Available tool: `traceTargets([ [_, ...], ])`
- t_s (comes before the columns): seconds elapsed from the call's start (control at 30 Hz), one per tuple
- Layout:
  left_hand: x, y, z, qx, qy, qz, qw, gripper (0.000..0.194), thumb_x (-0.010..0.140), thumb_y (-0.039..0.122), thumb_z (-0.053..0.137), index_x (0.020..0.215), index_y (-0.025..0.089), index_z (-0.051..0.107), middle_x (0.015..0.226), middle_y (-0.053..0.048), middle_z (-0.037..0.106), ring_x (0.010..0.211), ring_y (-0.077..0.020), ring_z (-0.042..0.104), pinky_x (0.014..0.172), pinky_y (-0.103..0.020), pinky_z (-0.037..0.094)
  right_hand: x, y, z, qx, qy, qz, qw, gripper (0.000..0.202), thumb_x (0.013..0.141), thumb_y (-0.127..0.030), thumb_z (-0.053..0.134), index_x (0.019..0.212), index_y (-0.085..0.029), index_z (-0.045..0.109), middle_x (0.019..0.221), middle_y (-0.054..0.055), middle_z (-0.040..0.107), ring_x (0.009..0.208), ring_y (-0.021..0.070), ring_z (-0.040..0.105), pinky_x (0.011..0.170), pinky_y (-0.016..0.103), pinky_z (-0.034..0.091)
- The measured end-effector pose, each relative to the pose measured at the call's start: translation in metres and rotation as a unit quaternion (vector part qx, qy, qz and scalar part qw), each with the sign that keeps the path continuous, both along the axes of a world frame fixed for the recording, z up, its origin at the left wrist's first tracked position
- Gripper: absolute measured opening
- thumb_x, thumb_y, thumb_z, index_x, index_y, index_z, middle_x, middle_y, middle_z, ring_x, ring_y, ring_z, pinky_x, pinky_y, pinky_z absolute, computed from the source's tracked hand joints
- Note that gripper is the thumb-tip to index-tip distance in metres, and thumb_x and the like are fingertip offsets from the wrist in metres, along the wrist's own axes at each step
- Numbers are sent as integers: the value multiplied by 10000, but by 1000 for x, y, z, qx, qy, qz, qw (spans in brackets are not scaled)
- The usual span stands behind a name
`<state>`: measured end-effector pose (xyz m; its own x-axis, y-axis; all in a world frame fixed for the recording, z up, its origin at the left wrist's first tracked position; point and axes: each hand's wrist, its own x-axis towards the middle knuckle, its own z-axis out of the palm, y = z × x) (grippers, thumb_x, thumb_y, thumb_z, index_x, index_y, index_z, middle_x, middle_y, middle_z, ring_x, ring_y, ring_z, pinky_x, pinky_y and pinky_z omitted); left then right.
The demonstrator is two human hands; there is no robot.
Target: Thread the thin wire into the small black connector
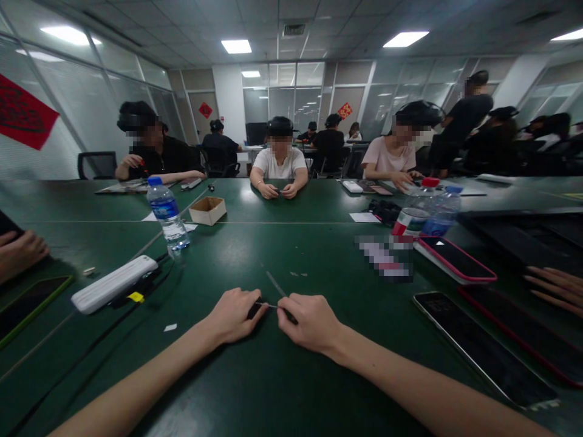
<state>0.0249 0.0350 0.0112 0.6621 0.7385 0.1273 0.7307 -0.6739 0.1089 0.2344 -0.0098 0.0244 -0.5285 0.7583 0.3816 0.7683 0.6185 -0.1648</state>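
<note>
In the middle of the head view, my two hands nearly meet just above the green table (237, 388). My left hand (237, 314) is closed in a pinch on a small dark piece (255, 308), mostly covered by the fingers. My right hand (310, 318) is likewise closed, and something dark shows under its fingers. Between the fingertips runs a thin pale strip (272, 306), its ends hidden in both hands. A narrow, greyish translucent strip (275, 283) slants away from the right fingers; whether it is held or lies on the table, I cannot tell.
Left of my hands are a white power bank (113, 284) with a black cable, a water bottle (167, 215) and a small open box (208, 210). Several phones (483, 349) and more bottles (412, 212) stand or lie at right. Other people sit around the table.
</note>
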Motion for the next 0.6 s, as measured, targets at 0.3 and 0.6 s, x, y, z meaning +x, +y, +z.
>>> traceTargets([
  [0.3,0,0,-3,13,-8,7,1000,362,967,457,260,940,194,508,819,-60,649,696,-211,614,661,-314,437,2,-1,3,-30,33,-20,999,250,856,-180,430,1085,-125,515,866,47,590,631,105,496,561,213,361],
  [0.6,-1,0,0,-13,-68,16,997,296,951,449,322,932,201,484,755,-36,637,671,-205,615,633,-297,428,0,1,2,14,46,-30,998,300,937,-164,342,1220,-149,439,1001,75,555,809,148,510,692,266,378],
])
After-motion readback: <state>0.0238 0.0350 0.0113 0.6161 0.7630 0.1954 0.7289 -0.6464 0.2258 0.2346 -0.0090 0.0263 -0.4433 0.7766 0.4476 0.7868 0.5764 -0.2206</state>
